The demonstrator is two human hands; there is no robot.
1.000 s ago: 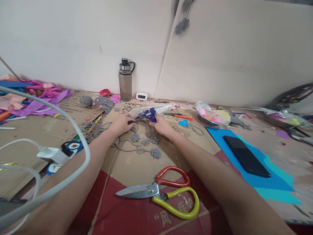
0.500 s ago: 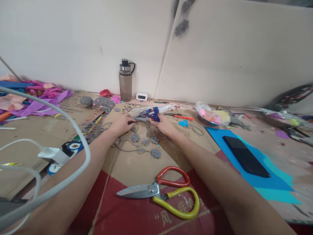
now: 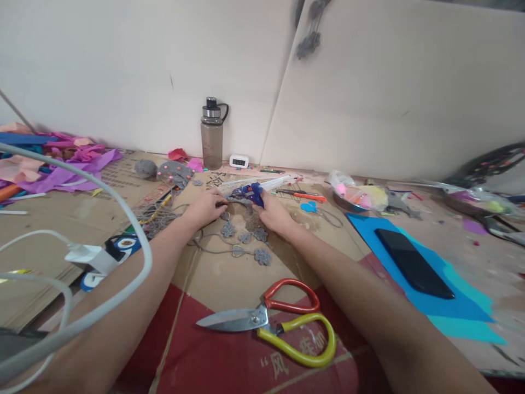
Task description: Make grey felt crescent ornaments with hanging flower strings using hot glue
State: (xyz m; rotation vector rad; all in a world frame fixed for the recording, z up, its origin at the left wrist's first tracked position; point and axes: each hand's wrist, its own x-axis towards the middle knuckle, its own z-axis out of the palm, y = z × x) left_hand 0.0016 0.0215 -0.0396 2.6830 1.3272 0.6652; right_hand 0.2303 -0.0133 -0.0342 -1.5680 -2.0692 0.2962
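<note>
My right hand [image 3: 274,214] is wrapped round the handle of a blue glue gun [image 3: 251,192], whose nozzle end points left. Pinched in the fingers of my left hand [image 3: 207,208] is the left end of a grey curved piece [image 3: 241,202], partly hidden by the fingers and the gun. The gun sits just over this piece; whether they touch, I cannot tell. Below the hands, several grey flower cutouts [image 3: 262,256] lie on the cardboard [image 3: 217,276] with a grey cord [image 3: 219,251] running among them.
Red-and-yellow-handled scissors [image 3: 256,319] lie partly open in front. A bottle [image 3: 211,139] and small digital clock [image 3: 238,161] stand by the wall. To the right are a phone [image 3: 414,262] on blue sheets and a bowl [image 3: 348,204]. A white cable [image 3: 141,235] loops across the left.
My right hand has turned the glue gun and brought it slightly left, over the grey curved piece. My left hand stays nearly in place.
</note>
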